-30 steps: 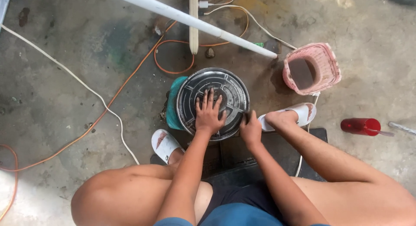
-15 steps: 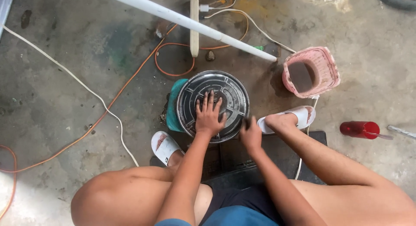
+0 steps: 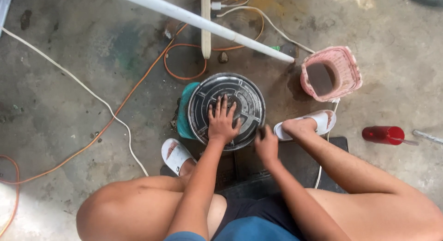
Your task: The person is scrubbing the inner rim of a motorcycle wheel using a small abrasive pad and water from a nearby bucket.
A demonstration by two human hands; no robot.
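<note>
Change: right hand (image 3: pixel 266 146) has slid off the round dark cover (image 3: pixel 227 111) to its edge, fingers curled, grip unclear.
Left hand (image 3: pixel 222 122): stays splayed flat on cover.
Count: one cover, two hands.

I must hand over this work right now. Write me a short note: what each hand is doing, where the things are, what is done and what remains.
Left hand: flat, fingers spread, pressing on the round dark cover.
Right hand: at the cover's near-right edge; what it holds is too blurred to tell.
Cover lies on a teal base on the floor, between the white sandals.
Pink basket and red-handled tool to the right.
Done: cover sits on base. Left: unclear whether it is fastened.
</note>
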